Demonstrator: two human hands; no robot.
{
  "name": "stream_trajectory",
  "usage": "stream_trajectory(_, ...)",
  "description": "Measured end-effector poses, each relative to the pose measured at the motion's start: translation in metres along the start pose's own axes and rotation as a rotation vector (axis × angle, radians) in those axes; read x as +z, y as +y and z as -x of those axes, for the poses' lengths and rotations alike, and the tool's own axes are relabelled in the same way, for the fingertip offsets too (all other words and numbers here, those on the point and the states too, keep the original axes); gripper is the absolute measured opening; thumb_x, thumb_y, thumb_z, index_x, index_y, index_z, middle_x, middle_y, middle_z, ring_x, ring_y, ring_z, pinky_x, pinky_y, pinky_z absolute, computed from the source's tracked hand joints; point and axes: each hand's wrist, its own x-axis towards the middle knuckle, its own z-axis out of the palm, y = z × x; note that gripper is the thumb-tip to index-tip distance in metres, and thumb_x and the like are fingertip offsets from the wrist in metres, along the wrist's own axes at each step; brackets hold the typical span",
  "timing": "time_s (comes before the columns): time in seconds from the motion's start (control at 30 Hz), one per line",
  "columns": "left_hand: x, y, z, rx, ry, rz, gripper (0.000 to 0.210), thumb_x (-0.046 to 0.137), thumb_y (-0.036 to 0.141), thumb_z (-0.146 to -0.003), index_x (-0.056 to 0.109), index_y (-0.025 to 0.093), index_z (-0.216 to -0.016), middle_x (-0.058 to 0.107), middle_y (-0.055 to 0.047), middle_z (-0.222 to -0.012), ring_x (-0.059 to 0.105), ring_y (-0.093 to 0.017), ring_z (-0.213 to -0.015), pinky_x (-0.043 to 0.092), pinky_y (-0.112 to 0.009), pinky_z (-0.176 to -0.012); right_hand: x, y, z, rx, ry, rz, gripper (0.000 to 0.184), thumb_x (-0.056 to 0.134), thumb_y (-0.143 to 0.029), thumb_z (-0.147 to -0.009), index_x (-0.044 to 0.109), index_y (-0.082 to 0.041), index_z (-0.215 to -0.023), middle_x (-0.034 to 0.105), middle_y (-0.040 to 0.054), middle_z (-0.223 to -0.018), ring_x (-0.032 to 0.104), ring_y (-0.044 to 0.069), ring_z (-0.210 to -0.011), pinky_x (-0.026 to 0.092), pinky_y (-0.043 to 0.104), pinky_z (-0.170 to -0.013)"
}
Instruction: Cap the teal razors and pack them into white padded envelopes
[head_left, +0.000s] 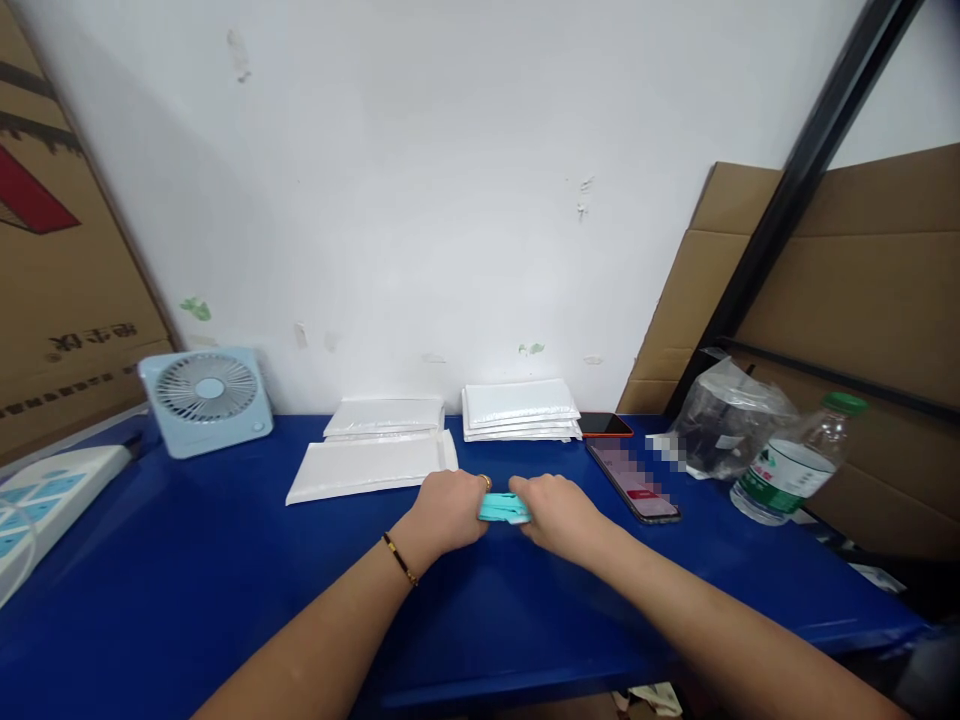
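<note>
A small folded teal bundle (504,508) with a pale lower edge is held between my two hands, above the blue table. It looks layered and soft, and its ends are hidden in my fingers. My left hand (451,508), with a ring and a dark bracelet, is closed on its left end. On the right end, my right hand (561,515) grips with curled fingers. Just behind my left hand lies a white padded envelope (367,468), with more white envelopes (386,415) behind it. A stack of white padded envelopes (521,403) sits farther back, near the wall.
A light blue fan (210,395) and a white power strip (56,500) are on the left of the blue table (480,640). To the right lie a phone (634,480), an orange-edged phone (607,425), a clear plastic bag (724,420) and a green-capped bottle (791,465). Cardboard flanks both sides.
</note>
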Motion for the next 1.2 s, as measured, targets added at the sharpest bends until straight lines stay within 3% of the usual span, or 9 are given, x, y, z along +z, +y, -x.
stream_trajectory(0.1, -0.002, -0.006, -0.002, -0.045, 0.032, -0.003, 0.011, 0.048, 0.026, -0.075, 0.055, 0.021, -0.082, 0.064, -0.005, -0.072, 0.063, -0.023, -0.067, 0.044, -0.030, -0.058, 0.003, 0.005, 0.000, 0.000, 0.038, -0.335, 0.026, 0.062, -0.021, -0.066, 0.054, -0.020, -0.091, 0.063, 0.0048, -0.079, 0.059, 0.022, -0.071, 0.038, 0.027, -0.058)
stream_trajectory(0.27, -0.002, -0.002, -0.005, -0.127, 0.129, -0.036, 0.015, 0.046, 0.024, -0.079, 0.055, 0.020, -0.091, 0.065, -0.007, -0.075, 0.063, -0.023, -0.071, 0.043, -0.030, -0.061, 0.017, -0.002, -0.008, 0.116, 0.246, -1.409, 0.050, 0.050, -0.054, -0.077, 0.045, -0.024, -0.117, 0.056, 0.0063, -0.112, 0.056, 0.021, -0.097, 0.046, 0.030, -0.074)
stream_trajectory(0.37, 0.001, 0.000, -0.004, -0.075, 0.147, -0.054, 0.015, 0.047, 0.020, -0.079, 0.055, 0.020, -0.092, 0.065, -0.007, -0.075, 0.063, -0.022, -0.069, 0.043, -0.029, -0.059, 0.016, -0.007, -0.012, 0.136, 0.269, -1.520, 0.046, 0.042, -0.056, -0.083, 0.055, -0.020, -0.108, 0.058, 0.0062, -0.110, 0.052, 0.021, -0.104, 0.042, 0.032, -0.086)
stream_trajectory(0.43, 0.000, 0.002, -0.003, -0.014, 0.173, -0.088, 0.012, 0.047, 0.018, -0.080, 0.054, 0.019, -0.090, 0.064, -0.005, -0.072, 0.062, -0.021, -0.065, 0.041, -0.027, -0.057, 0.010, -0.003, -0.011, 0.052, 0.066, -1.399, 0.039, 0.057, -0.049, -0.076, 0.060, -0.016, -0.099, 0.062, 0.0060, -0.103, 0.055, 0.020, -0.099, 0.041, 0.032, -0.088)
stream_trajectory(0.63, -0.006, 0.017, 0.003, 0.376, 0.303, -0.173, 0.013, 0.042, 0.020, -0.087, 0.052, 0.018, -0.079, 0.060, -0.005, -0.068, 0.056, -0.017, -0.065, 0.034, -0.029, -0.056, 0.008, 0.012, 0.000, 0.024, -0.957, -1.511, 0.038, 0.071, -0.033, -0.062, 0.058, -0.012, -0.091, 0.064, 0.0067, -0.084, 0.064, 0.019, -0.075, 0.050, 0.030, -0.065)
stream_trajectory(0.73, -0.003, 0.023, 0.006, 0.573, 0.348, -0.186, 0.023, 0.033, 0.017, -0.090, 0.053, 0.019, -0.080, 0.059, -0.004, -0.069, 0.053, -0.015, -0.064, 0.029, -0.030, -0.055, 0.021, 0.003, 0.009, 0.106, -1.143, -1.626, 0.022, 0.064, -0.028, -0.067, 0.057, -0.013, -0.081, 0.060, 0.0001, -0.066, 0.059, 0.010, -0.053, 0.047, 0.021, -0.049)
stream_trajectory(0.9, -0.004, 0.023, 0.005, 0.541, 0.349, -0.205, 0.026, 0.030, 0.014, -0.090, 0.055, 0.019, -0.082, 0.060, -0.005, -0.071, 0.052, -0.016, -0.067, 0.030, -0.031, -0.059, 0.028, -0.005, 0.012, 0.177, -0.731, -1.378, 0.025, 0.065, -0.029, -0.067, 0.047, -0.014, -0.056, 0.049, -0.0046, -0.046, 0.046, 0.006, -0.036, 0.037, 0.017, -0.035)
stream_trajectory(1.07, -0.015, -0.002, -0.003, 0.120, 0.289, -0.154, 0.014, 0.049, 0.017, -0.082, 0.055, 0.018, -0.095, 0.063, -0.007, -0.083, 0.056, -0.019, -0.081, 0.032, -0.036, -0.080, 0.021, 0.015, 0.000, 0.185, -0.396, -0.944, 0.023, 0.064, -0.033, -0.069, 0.048, -0.016, -0.069, 0.050, -0.0054, -0.048, 0.046, 0.006, -0.035, 0.037, 0.016, -0.034)
stream_trajectory(1.2, -0.007, -0.060, -0.001, -0.209, 0.202, -0.073, 0.081, 0.073, 0.046, -0.055, 0.042, 0.019, -0.124, 0.046, -0.015, -0.128, 0.037, -0.032, -0.120, 0.024, -0.044, -0.096, 0.016, 0.034, -0.006, 0.179, -0.372, -0.812, 0.026, 0.063, -0.039, -0.070, 0.049, -0.017, -0.073, 0.054, -0.0034, -0.054, 0.049, 0.008, -0.039, 0.041, 0.018, -0.039)
